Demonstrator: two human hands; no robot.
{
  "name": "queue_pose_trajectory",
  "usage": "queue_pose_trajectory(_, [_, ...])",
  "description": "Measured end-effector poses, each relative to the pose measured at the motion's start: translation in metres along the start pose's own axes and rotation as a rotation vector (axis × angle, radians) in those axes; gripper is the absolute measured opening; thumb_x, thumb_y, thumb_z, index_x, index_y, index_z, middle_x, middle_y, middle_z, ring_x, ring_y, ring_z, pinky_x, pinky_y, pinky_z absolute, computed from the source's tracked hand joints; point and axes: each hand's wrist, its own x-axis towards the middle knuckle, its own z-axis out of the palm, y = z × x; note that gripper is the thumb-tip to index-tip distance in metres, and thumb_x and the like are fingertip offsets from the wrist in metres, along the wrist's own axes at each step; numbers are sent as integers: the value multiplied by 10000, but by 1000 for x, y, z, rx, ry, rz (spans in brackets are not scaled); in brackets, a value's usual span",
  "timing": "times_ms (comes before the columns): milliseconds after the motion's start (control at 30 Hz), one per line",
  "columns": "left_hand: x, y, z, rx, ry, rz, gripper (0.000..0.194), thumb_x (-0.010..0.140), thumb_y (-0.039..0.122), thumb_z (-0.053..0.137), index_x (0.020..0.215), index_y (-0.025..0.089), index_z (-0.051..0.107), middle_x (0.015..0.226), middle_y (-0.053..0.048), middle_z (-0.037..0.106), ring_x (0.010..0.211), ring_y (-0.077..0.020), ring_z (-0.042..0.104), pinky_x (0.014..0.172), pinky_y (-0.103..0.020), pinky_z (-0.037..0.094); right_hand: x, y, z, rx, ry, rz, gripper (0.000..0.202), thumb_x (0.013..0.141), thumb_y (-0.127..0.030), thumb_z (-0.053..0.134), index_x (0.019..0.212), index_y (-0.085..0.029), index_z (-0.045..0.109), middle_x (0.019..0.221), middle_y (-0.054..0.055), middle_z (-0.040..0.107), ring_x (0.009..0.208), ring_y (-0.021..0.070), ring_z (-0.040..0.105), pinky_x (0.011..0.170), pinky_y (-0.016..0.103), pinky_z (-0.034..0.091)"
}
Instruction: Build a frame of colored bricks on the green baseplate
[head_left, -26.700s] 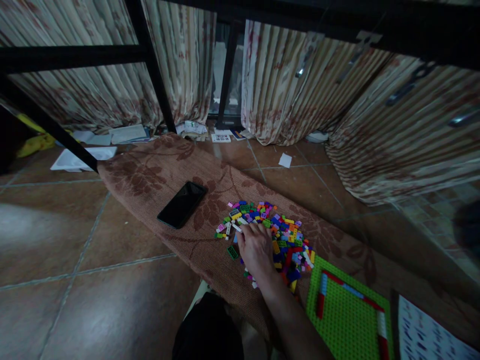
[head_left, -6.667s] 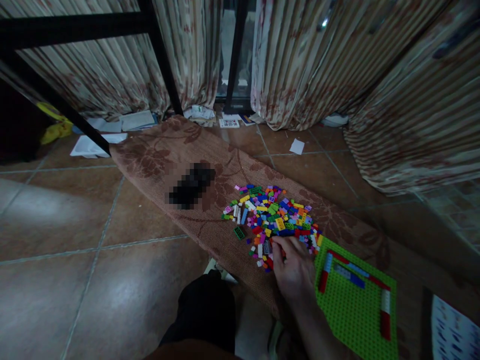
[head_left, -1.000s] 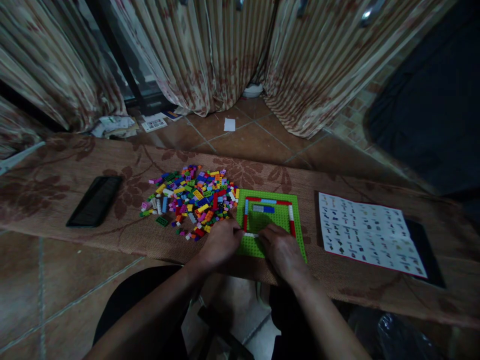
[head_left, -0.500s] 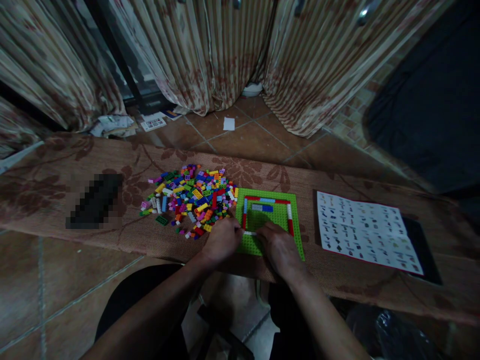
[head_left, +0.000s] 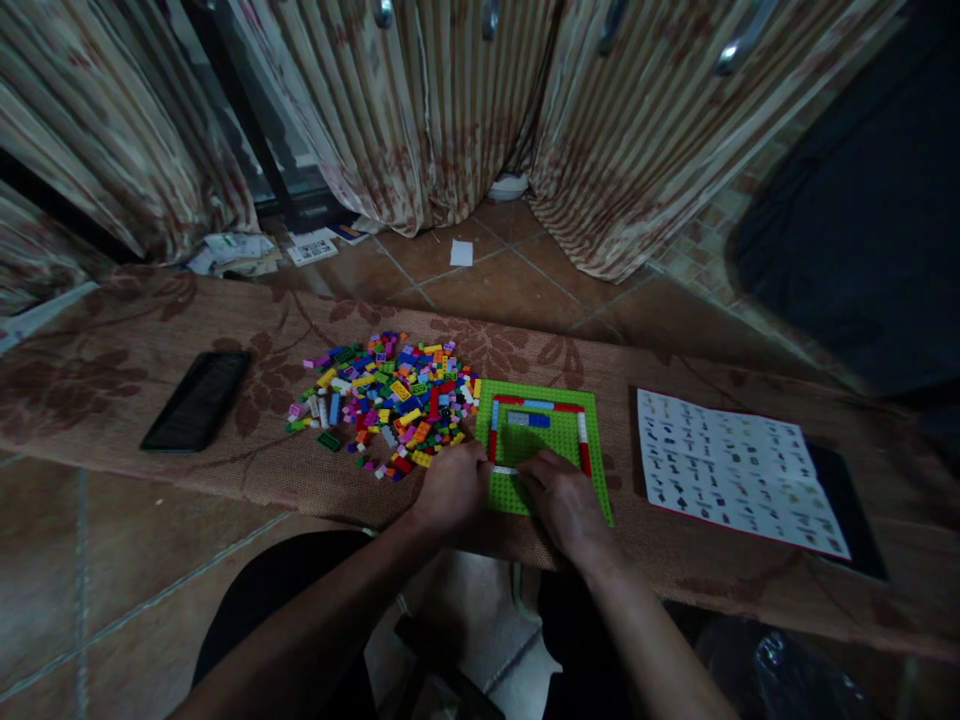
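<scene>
A green studded baseplate (head_left: 555,440) lies on the cloth-covered bench. Red, white and light blue bricks line its top and sides, with a grey and blue row (head_left: 529,419) inside. Along the near side is a white brick (head_left: 504,470) between my hands. My left hand (head_left: 453,487) is closed at the plate's left edge, by the left end of that brick. At its right end my right hand (head_left: 561,500) has its fingers pressed together over the plate. Whatever either hand's fingertips hold is too small to make out.
Left of the plate spreads a pile of loose coloured bricks (head_left: 401,400). A black phone (head_left: 196,402) lies farther left. On the right, a printed sheet (head_left: 739,470) partly covers a dark flat object (head_left: 847,510). Curtains (head_left: 450,120) hang beyond the bench.
The view has shifted slightly, moving the bench items a little right in the picture. Both hands stay near the white brick, with little visible movement against the plate.
</scene>
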Motion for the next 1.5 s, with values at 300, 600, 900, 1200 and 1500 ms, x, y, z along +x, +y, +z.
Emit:
queue_pose_trajectory(300, [-8,0,-10,-43,-59,27,208,860,212,447,754,171,621,711,-36,640,662,-150,587,604,-263,359,-5,-4,-7,-47,-48,-36,208,950,-206,481,871,-208,674,857,44,610,822,182,576,740,288,451])
queue_pose_trajectory(600, [-8,-4,-11,-53,-93,29,183,841,183,461,777,171,632,753,-41,660,718,-164,610,649,-270,379,-8,-6,-6,-111,-19,-54,216,950,-209,476,851,-217,668,847,41,611,785,176,571,710,288,435])
queue_pose_trajectory(900, [-4,0,-11,-64,-86,10,179,837,207,478,745,166,626,705,-33,639,658,-144,580,603,-258,349,-4,-2,-4,-158,-20,-68,195,941,-192,492,868,-214,672,838,38,610,824,189,568,712,288,427])
queue_pose_trajectory(1200, [-2,0,-6,-40,-52,-20,187,828,197,489,726,161,641,700,-34,649,649,-138,579,598,-255,345,-2,-6,-5,-176,-36,-47,188,942,-180,489,880,-205,665,832,38,596,810,185,555,715,285,408])
queue_pose_trajectory(1500, [0,2,-3,10,-24,-14,204,822,178,472,712,159,643,684,-43,648,638,-147,567,591,-271,332,0,-9,-6,-207,-52,-48,161,913,-129,516,887,-201,658,853,40,601,812,193,545,712,288,397])
